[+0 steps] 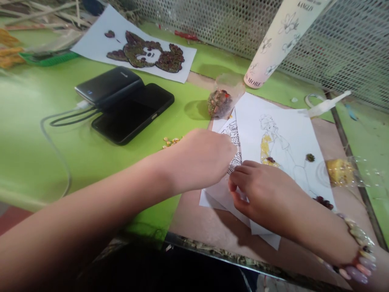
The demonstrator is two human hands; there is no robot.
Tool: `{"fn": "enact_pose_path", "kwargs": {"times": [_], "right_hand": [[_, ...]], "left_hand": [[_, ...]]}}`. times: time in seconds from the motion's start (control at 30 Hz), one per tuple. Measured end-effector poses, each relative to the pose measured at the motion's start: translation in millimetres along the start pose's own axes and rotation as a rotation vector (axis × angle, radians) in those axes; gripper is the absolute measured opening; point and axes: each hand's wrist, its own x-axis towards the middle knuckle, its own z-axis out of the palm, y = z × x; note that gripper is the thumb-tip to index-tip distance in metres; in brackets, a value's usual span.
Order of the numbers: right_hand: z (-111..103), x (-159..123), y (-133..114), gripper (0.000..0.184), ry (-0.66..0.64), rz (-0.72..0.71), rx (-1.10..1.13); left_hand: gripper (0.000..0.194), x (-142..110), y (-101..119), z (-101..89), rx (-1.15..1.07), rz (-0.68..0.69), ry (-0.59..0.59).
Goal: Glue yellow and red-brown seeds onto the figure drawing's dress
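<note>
My left hand [203,160] reaches in over the paper's left edge, back of the hand up. It looks closed, its fingertips hidden beneath it. Just beside it is my right hand [257,186], fingers curled inward; whatever they may pinch is hidden. A beaded bracelet [360,247] circles the right wrist. Between and behind the hands lies a sheet with ice-cream cone drawings [234,134]. Partly overlapping it, another sheet [299,134] bears a line-drawn figure, part of it filled with yellow grains [266,148]. Dark red beans [323,202] and a small green pile [310,157] rest on that sheet.
A tipped clear cup of mixed beans [220,103] lies behind the hands, near a tall pale bottle [273,44] and a white glue bottle [330,104]. Corn kernels [171,142], a phone [133,117], a power bank [109,85] and a finished bean picture [148,52] lie left. Yellow-filled cup [338,172] at right.
</note>
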Motion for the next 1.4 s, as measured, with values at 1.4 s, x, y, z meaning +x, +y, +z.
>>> {"fn": "enact_pose_path", "kwargs": {"times": [1.4], "right_hand": [[-1, 2, 2, 0.010, -0.002, -0.057, -0.063]], "left_hand": [[0.020, -1, 1, -0.1, -0.002, -0.007, 0.038]]}}
